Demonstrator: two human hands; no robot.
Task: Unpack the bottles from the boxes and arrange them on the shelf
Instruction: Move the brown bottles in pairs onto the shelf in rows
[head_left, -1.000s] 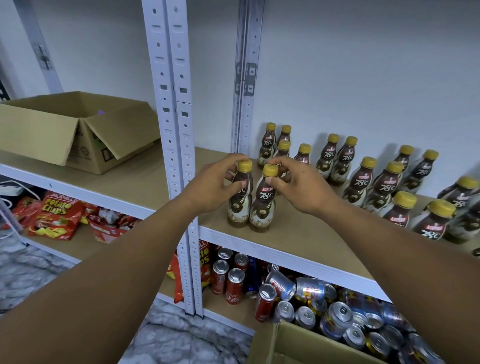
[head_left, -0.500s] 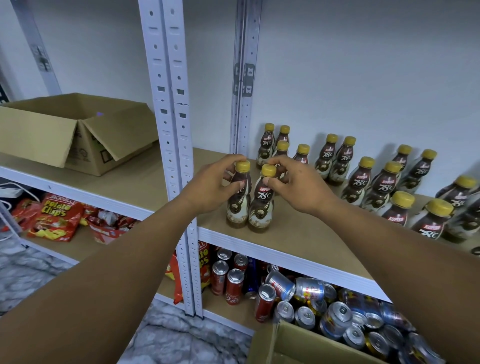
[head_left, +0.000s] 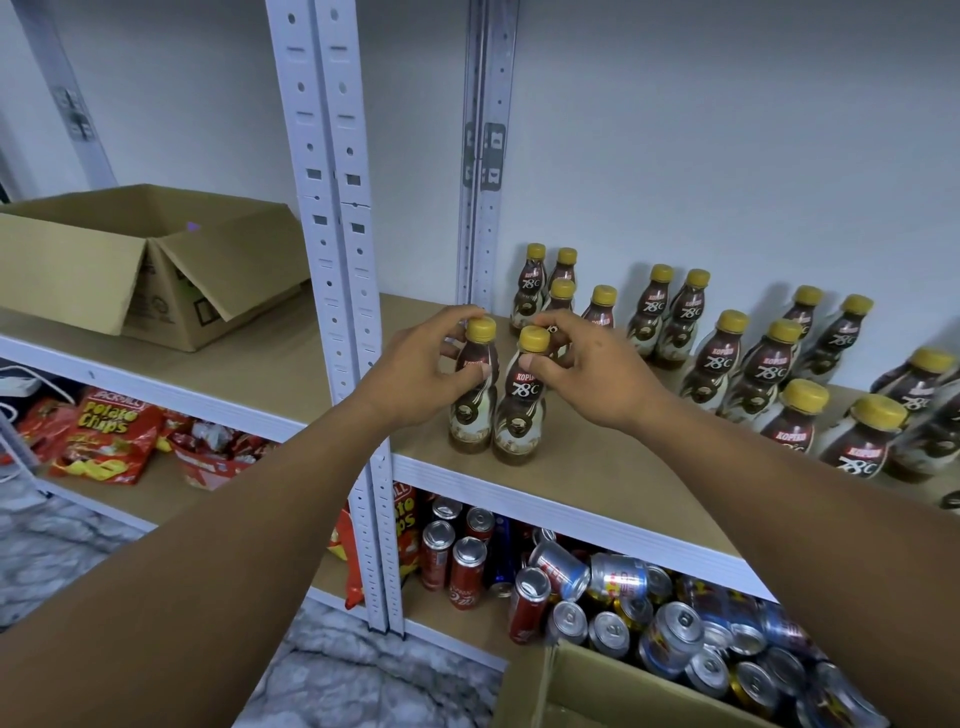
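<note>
Two brown coffee bottles with yellow caps stand side by side near the front edge of the wooden shelf (head_left: 613, 483). My left hand (head_left: 415, 374) grips the neck of the left bottle (head_left: 470, 415). My right hand (head_left: 592, 374) pinches the neck of the right bottle (head_left: 519, 426) just under its cap. Both bottles rest upright on the board. Behind and to the right stand several more of the same bottles (head_left: 758, 364) in loose rows against the wall.
An open cardboard box (head_left: 130, 270) sits on the shelf to the left, past the white upright post (head_left: 337, 260). Below lie drink cans (head_left: 597, 587) and potato chip bags (head_left: 104, 431). Another open box (head_left: 571, 691) is at the bottom edge.
Both hands stay on the two bottles; the bottles have hardly shifted. The view has moved slightly.
</note>
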